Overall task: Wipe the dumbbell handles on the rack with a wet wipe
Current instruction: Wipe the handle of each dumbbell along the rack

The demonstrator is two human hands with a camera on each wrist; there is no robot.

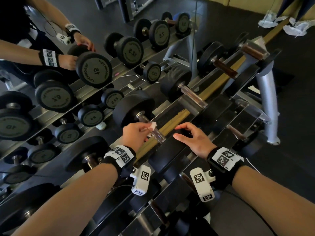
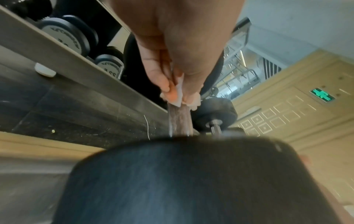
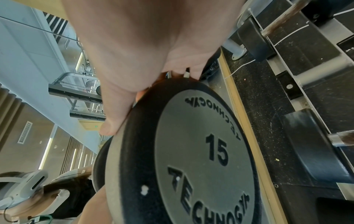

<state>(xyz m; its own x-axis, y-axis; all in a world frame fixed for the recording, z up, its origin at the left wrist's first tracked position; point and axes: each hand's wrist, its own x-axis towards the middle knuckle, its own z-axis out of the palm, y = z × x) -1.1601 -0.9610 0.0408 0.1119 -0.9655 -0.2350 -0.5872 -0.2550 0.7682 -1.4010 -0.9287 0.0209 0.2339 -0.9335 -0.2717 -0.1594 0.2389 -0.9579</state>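
Mid-wipe: left hand [image 1: 136, 133] grip pinching wet wipe [image 1: 153, 125] on 15 dumbbell handle [image 1: 154, 132] on rack [image 1: 265, 99], right hand [image 1: 194, 140] grip spread steadying weight; next, slide along handle.

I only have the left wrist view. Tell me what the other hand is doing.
Observer: The right hand rests spread over the near weight head of the same dumbbell, fingers over its rim.
Operator: Give me the number on that head.
Observer: The right wrist view shows 15 on its grey face.
Operator: Say where on the handle the wipe sits.
Observer: From the head view, the left hand pinches the wet wipe around the handle at about mid-length; bare metal shows on both sides of it.
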